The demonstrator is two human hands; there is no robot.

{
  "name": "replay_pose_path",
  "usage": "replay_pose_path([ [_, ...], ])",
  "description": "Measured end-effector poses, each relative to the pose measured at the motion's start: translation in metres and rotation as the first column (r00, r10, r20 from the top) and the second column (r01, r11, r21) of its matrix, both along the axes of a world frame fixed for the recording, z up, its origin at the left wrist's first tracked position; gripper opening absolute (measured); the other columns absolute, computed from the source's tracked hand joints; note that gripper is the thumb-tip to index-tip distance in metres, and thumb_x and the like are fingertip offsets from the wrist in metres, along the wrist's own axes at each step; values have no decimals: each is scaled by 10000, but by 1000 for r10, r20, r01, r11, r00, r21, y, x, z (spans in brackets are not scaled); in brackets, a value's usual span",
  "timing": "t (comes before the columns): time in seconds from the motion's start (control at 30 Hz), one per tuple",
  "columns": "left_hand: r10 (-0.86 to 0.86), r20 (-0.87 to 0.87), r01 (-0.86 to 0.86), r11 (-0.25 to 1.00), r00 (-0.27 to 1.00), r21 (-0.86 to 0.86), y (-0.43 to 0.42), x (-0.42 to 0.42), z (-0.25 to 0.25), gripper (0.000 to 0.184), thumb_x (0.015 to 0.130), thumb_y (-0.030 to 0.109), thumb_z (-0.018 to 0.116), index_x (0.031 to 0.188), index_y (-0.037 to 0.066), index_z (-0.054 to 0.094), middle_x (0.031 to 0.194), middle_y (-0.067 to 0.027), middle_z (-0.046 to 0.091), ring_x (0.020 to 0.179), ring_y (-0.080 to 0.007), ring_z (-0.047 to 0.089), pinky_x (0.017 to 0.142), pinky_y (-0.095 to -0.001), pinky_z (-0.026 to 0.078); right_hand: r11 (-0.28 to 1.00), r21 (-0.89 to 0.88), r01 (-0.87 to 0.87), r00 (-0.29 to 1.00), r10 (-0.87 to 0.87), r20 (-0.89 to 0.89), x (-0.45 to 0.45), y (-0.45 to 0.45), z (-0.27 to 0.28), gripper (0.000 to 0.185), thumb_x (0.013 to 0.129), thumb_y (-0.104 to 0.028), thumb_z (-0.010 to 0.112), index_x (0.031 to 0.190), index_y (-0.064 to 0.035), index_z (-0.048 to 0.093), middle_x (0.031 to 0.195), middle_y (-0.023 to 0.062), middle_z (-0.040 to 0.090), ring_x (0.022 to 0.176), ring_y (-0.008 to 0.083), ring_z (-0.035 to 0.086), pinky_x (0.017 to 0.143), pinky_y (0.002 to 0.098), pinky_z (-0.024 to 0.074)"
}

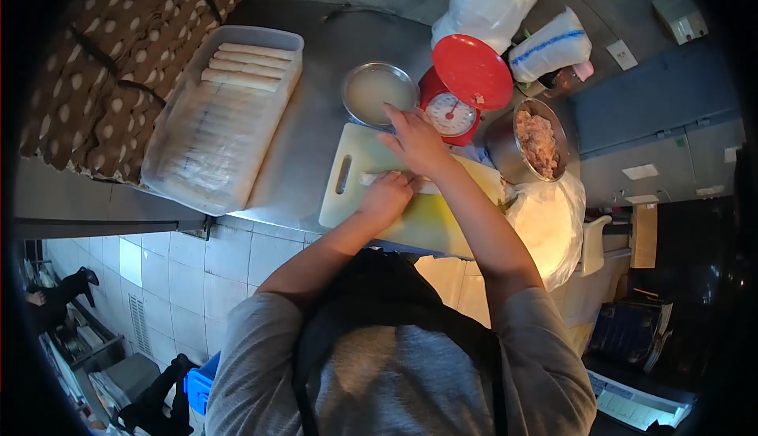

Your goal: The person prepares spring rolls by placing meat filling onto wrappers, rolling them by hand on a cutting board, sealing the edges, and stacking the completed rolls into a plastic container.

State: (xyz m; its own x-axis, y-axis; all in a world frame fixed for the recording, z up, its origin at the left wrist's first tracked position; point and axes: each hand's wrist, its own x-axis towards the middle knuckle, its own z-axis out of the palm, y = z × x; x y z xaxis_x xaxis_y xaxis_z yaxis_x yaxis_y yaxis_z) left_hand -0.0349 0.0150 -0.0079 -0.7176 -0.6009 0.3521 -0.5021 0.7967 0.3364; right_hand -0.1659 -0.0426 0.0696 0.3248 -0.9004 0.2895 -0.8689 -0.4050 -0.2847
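Note:
A pale wrapped roll (369,177) lies on the cream cutting board (335,209). My left hand (388,198) rests over this roll, its fingers curled down around it, hiding its middle. Above the board is my right hand (418,142), fingers apart and holding nothing. Its fingertips are at the near right rim of a metal bowl (371,95) of cloudy liquid; whether they touch the rim I cannot tell. To the right, a steel pot (505,148) holds a pinkish ground filling (538,142). Round pale sheets in a plastic bag (546,227) lie beside the board.
A plastic tub (272,112) on the left holds several finished rolls (241,73) beside a plastic sheet. Behind my right hand stands a red kitchen scale (454,112). White plastic bags (485,6) sit at the back. Egg trays (103,81) are stacked at far left.

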Motion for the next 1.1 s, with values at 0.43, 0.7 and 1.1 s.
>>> replay_pose_path([
  [0.43,-24,-96,37,990,995,135,-1,4,-2,397,815,161,574,1209,118,585,1106,-63,618,1079,-256,562,928,-400,454,895,393,209,628,-431,647,-59,101,-30,507,993,-397,428,1323,-15,388,1067,147,666,1021,227,617,1033,393,353],
  [0.7,-25,-148,36,997,989,70,-3,2,-7,496,754,146,664,1242,110,586,1186,-46,622,1094,-234,562,953,-384,448,884,80,460,887,-461,2,-50,141,-44,496,906,-278,576,1290,1,434,1069,186,648,1020,343,613,1060,521,291],
  [1.1,30,-141,-18,996,990,85,-6,21,-1,459,751,149,669,1204,102,603,1152,-71,629,1089,-242,569,954,-386,446,937,79,339,934,-346,91,-68,124,-43,383,924,-241,539,1246,-41,485,975,101,699,926,281,655,1051,481,313],
])
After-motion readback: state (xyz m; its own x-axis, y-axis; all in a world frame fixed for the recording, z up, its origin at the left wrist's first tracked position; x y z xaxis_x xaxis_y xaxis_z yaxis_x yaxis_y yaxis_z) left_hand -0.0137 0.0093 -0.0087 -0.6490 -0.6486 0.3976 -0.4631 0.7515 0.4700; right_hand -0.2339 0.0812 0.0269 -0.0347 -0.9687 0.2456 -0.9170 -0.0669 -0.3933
